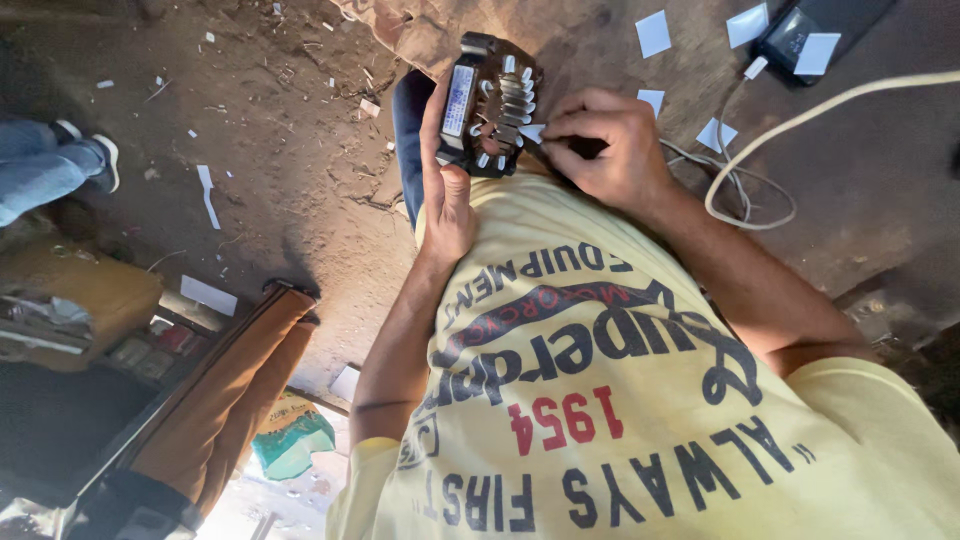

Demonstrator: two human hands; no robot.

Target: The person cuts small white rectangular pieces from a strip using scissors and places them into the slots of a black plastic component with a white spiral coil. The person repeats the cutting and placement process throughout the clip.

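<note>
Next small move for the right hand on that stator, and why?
Probably push the white slip deeper between the stator's metal teeth. The left hand grips the stator from the side, teeth facing the camera. The right hand pinches the slip with its tip just at the teeth, not clearly seated. More white slips lie on the floor beyond.

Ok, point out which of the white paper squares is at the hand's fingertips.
The small white paper slip pinched by the right hand, pressed against the black stator core that the left hand holds. The other white squares lie loose on the dirt floor beyond.
</note>
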